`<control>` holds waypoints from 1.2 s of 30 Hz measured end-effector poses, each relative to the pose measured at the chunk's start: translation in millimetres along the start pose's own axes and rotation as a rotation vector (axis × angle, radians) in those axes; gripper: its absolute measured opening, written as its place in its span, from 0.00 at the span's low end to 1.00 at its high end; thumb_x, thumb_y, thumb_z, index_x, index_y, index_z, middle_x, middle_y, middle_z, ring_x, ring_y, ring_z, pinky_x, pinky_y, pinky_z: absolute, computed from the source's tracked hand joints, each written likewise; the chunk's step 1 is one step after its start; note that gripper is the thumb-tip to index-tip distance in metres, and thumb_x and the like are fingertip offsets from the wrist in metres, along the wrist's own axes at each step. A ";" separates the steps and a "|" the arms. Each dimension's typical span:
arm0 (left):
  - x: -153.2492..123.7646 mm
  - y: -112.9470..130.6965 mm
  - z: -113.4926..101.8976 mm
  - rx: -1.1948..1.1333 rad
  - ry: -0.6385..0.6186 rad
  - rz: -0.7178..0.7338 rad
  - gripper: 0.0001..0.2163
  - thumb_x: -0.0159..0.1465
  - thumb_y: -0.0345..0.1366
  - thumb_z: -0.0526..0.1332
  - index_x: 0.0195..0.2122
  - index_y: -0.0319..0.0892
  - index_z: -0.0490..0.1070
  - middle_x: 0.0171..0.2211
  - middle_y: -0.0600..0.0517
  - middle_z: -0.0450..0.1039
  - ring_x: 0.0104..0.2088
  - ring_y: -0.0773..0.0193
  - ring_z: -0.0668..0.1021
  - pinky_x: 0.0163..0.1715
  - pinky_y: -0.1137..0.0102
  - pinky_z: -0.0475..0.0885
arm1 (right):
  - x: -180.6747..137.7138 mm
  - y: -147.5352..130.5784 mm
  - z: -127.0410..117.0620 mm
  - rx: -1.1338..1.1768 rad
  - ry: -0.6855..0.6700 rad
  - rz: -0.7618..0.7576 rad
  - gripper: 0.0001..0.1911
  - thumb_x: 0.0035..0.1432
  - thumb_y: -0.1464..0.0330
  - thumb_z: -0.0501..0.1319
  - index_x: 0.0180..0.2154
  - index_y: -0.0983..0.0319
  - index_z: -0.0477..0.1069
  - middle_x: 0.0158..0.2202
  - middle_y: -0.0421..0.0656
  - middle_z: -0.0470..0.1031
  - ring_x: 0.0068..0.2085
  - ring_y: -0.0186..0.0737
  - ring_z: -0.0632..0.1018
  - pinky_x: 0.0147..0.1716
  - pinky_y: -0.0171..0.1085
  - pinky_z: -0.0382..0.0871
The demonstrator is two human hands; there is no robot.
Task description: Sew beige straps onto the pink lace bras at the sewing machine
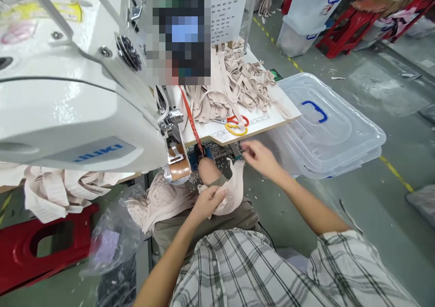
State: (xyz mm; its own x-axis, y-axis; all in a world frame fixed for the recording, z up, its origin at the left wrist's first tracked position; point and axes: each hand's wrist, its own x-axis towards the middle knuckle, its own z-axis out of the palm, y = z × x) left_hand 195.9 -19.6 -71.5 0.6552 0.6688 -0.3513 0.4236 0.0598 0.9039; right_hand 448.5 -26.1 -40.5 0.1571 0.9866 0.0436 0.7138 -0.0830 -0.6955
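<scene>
My left hand (208,203) is closed on a beige bra (234,191), gripping it over my lap near the cup. A narrow end of the fabric stands up toward my right hand (263,158). That hand is slightly blurred, its fingers loosely bent and apart, with nothing visible in them. More of the beige lace garment (159,196) lies across my thigh, below the sewing head of the white machine (102,116). Whether it is one piece with the part in my left hand is hard to tell.
Beige straps (234,80) are heaped on the white table (282,109), with red-and-yellow scissors (237,125) at its front. A red ribbon (192,121) hangs by the machine. A lidded clear box (336,121) stands right; a red stool (44,248) is left.
</scene>
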 end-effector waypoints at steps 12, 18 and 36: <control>-53.9 3.6 -21.4 0.113 0.275 -0.026 0.24 0.66 0.57 0.51 0.24 0.43 0.67 0.21 0.52 0.67 0.26 0.61 0.70 0.28 0.69 0.65 | 105.1 -5.6 -56.8 -0.331 0.170 -0.509 0.12 0.66 0.65 0.54 0.38 0.58 0.76 0.51 0.51 0.77 0.52 0.49 0.75 0.53 0.51 0.67; -59.0 24.1 -14.5 0.038 0.251 0.113 0.22 0.68 0.53 0.52 0.30 0.40 0.72 0.25 0.50 0.71 0.28 0.62 0.72 0.29 0.71 0.66 | 181.7 -87.2 -21.8 -0.168 0.428 -0.692 0.10 0.67 0.67 0.53 0.37 0.59 0.72 0.63 0.50 0.70 0.65 0.48 0.68 0.64 0.53 0.62; -88.6 71.3 -45.9 0.082 0.539 0.187 0.22 0.66 0.55 0.57 0.26 0.42 0.71 0.24 0.54 0.69 0.26 0.64 0.71 0.26 0.72 0.66 | 131.8 -135.8 -30.1 0.155 0.324 -0.360 0.09 0.63 0.72 0.55 0.38 0.62 0.74 0.41 0.49 0.79 0.42 0.43 0.77 0.46 0.44 0.72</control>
State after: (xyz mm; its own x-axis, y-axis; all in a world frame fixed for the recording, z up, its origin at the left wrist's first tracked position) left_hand 139.4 -40.6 35.2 0.3210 0.9471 0.0062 0.3923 -0.1389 0.9093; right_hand 392.8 111.0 81.3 0.1410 0.8528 0.5029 0.6556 0.3002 -0.6929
